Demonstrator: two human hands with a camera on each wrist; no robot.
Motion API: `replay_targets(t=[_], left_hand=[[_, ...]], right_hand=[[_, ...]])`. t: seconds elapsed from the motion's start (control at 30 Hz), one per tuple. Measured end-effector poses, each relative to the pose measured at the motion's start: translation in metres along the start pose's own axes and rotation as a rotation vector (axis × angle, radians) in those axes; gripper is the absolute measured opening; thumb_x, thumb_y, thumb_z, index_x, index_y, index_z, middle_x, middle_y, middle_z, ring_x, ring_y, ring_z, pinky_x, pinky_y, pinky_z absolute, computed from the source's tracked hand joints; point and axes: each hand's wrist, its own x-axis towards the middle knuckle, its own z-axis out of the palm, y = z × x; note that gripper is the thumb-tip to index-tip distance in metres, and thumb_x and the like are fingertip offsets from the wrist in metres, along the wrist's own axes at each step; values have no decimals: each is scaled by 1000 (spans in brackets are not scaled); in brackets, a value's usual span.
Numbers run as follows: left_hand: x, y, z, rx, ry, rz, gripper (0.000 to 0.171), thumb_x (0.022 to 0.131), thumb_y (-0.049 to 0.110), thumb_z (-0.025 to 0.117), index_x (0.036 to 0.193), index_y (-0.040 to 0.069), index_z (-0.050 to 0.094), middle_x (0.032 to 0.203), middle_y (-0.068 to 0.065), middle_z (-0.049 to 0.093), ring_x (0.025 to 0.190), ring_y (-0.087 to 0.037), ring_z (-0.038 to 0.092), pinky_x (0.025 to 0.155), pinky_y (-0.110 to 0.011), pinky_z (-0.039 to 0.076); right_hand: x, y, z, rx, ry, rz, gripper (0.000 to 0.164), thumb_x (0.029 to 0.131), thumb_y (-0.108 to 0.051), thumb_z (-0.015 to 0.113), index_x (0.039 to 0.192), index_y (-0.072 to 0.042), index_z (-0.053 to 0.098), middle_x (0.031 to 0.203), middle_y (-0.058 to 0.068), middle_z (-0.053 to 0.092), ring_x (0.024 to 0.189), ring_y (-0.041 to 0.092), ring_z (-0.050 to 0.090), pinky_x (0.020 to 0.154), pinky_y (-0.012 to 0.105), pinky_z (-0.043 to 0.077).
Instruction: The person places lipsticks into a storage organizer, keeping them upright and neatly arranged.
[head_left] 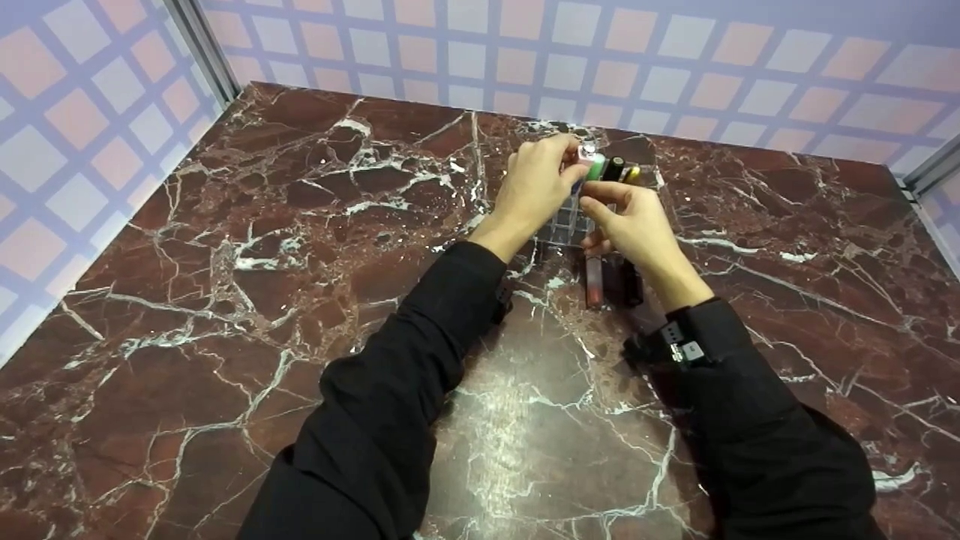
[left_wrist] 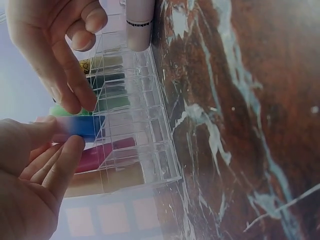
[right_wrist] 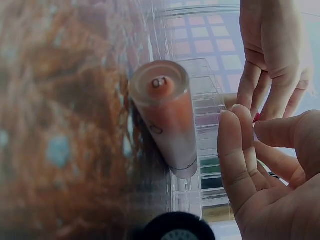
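Note:
My left hand (head_left: 534, 180) pinches a blue-and-pink lip gloss tube (left_wrist: 82, 128) between thumb and fingers, over a clear compartmented lipstick organizer (head_left: 564, 231). The tube's blue end sits at the organizer's slots. My right hand (head_left: 634, 221) is close beside the left, its fingers loosely bent near the organizer's front, with nothing seen in its grasp. Several tubes stand in the slots, among them a green one (head_left: 597, 166), a black one (head_left: 613, 169), a gold one (head_left: 632, 175) and a magenta one (left_wrist: 107, 155).
On the marbled table (head_left: 225, 337), a pinkish-orange lip gloss tube (right_wrist: 167, 117) marked 01 lies in front of the organizer. A dark tube (head_left: 631, 283) lies right of it. Patterned wall panels (head_left: 465, 52) border the table's back and left.

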Motion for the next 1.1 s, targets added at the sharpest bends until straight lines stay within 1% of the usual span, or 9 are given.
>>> replay_targets(t=[0.13, 0.27, 0.43, 0.53, 0.73, 0.83, 0.97, 1.1], left_hand=[[0, 0, 0, 15, -25, -9, 21, 90, 23, 62, 108, 13, 63, 100, -2, 67, 70, -8, 59, 58, -15, 48], [-1, -1, 1, 44, -30, 2, 18, 91, 21, 60, 105, 11, 65, 98, -3, 67, 68, -8, 59, 57, -15, 48], [-2, -2, 2, 91, -20, 16, 15, 91, 20, 60, 101, 11, 68, 95, -4, 69, 68, -8, 58, 58, -15, 48], [-2, -2, 3, 93, -3, 8, 15, 91, 20, 61, 100, 12, 69, 95, -3, 69, 68, -6, 59, 60, -14, 49], [-4, -2, 4, 73, 46, -31, 13, 89, 21, 64, 96, 14, 72, 92, -2, 70, 65, -4, 59, 59, -14, 49], [-5, -2, 6, 72, 72, -47, 12, 87, 23, 66, 94, 14, 72, 92, 0, 71, 65, -5, 60, 60, -15, 49], [-6, -3, 9, 68, 102, -75, 12, 86, 23, 68, 93, 15, 72, 92, 0, 70, 68, -5, 61, 63, -15, 49], [-9, -2, 12, 15, 119, -110, 9, 84, 18, 70, 90, 12, 72, 92, -1, 68, 69, -6, 60, 63, -14, 49]], right_hand=[[0, 0, 0, 0, -10, -1, 44, 91, -14, 61, 133, -9, 50, 132, 17, 50, 54, 21, 62, 58, 40, 57], [0, 1, 0, -15, -14, -20, 46, 90, -13, 61, 134, -17, 49, 128, 16, 51, 54, 22, 61, 58, 42, 57], [0, 2, 0, -46, -19, -39, 46, 90, -14, 61, 135, -19, 49, 124, 16, 53, 54, 22, 62, 58, 44, 56], [0, 2, 1, -58, -27, -49, 45, 91, -14, 61, 134, -19, 49, 124, 19, 52, 55, 23, 63, 58, 45, 56], [0, 2, 0, -90, -46, -57, 45, 92, -14, 59, 135, -20, 48, 124, 19, 49, 56, 23, 63, 56, 41, 57], [0, 2, 0, -123, -52, -65, 45, 93, -14, 58, 136, -20, 47, 126, 17, 50, 57, 24, 63, 55, 40, 57], [0, 3, 0, -168, -62, -68, 45, 93, -15, 57, 137, -22, 46, 128, 12, 51, 59, 26, 64, 57, 43, 56], [-1, 3, -1, -215, -69, -75, 45, 93, -16, 57, 137, -24, 46, 130, 9, 52, 59, 27, 64, 56, 44, 56]])
